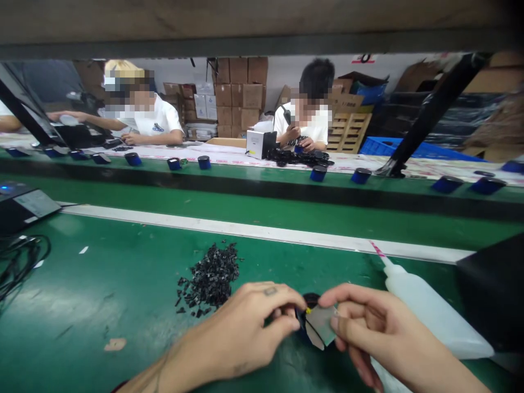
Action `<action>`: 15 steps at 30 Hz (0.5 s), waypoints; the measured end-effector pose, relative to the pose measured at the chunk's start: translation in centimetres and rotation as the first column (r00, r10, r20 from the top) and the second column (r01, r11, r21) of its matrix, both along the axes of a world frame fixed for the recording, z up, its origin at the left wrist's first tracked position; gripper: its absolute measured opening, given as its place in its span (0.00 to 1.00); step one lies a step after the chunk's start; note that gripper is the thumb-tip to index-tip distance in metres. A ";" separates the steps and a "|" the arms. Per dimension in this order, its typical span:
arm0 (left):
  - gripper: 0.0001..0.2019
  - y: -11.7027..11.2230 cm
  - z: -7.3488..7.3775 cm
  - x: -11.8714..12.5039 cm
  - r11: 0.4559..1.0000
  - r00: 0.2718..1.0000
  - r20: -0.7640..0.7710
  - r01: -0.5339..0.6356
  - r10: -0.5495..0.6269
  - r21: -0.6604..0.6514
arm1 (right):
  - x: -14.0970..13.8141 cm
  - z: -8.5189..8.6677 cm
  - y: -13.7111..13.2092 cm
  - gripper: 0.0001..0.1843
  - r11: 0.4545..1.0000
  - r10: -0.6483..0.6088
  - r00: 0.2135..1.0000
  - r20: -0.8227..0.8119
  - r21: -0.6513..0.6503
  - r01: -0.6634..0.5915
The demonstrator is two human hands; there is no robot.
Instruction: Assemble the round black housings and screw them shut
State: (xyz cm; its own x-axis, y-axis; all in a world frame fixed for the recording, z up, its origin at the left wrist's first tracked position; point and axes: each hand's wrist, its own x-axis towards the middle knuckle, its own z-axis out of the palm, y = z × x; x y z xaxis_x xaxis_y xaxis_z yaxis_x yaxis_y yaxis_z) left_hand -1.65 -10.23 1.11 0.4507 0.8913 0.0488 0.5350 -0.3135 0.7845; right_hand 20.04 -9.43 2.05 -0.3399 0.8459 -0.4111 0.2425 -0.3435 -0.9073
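Note:
My left hand (249, 327) is closed round a small dark blue round part (308, 301) low in the middle of the head view, fingertips pinching its near edge. My right hand (372, 322) pinches a thin grey flat piece (321, 325) against that part, thumb and forefinger pressed together. A small yellow spot shows on the part between the two hands. Both hands hover just above the green mat (102, 305). A heap of tiny black pieces (210, 278) lies just beyond my left hand.
A white squeeze bottle (426, 311) lies on its side right of my hands, beside a black object (495, 289). A dark device (24, 204) and cables sit at left. Blue round parts (360, 176) line the far belt, where two people in white shirts work before stacked cardboard boxes.

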 end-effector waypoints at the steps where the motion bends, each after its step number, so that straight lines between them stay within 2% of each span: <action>1: 0.12 -0.3 -0.3 0.5 1.000 1.000 0.014 0.016 -0.016 0.007 | 0.0 -0.1 0.1 0.16 0.999 0.020 1.000 0.002 0.031 -0.021; 3: 0.17 -0.6 -0.9 1.1 0.999 0.999 0.024 0.037 -0.038 0.020 | 0.0 -0.4 0.2 0.13 0.996 0.048 0.999 -0.004 0.077 -0.048; 7: 0.12 -0.3 -1.6 1.3 0.990 0.994 0.031 0.097 -0.101 0.099 | -0.3 -0.7 0.1 0.16 0.994 0.054 0.997 -0.059 0.101 -0.048; 11: 0.11 0.2 -1.4 1.3 0.962 0.991 -0.016 0.132 -0.132 0.240 | -0.3 -0.7 0.1 0.20 0.994 0.010 0.988 -0.157 0.111 0.008; 15: 0.10 0.1 -1.2 1.3 0.951 0.995 -0.023 0.098 -0.095 0.292 | 0.0 -0.7 -0.2 0.21 0.976 -0.049 0.996 -0.076 0.209 0.064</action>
State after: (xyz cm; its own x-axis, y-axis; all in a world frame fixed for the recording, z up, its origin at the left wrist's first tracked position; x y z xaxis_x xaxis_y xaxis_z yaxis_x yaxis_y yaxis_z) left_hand -0.33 -10.11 -0.10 0.5353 0.7908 0.2967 0.4968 -0.5789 0.6466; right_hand 20.01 -9.60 1.36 -0.3105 0.9297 -0.1982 0.1611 -0.1540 -0.9748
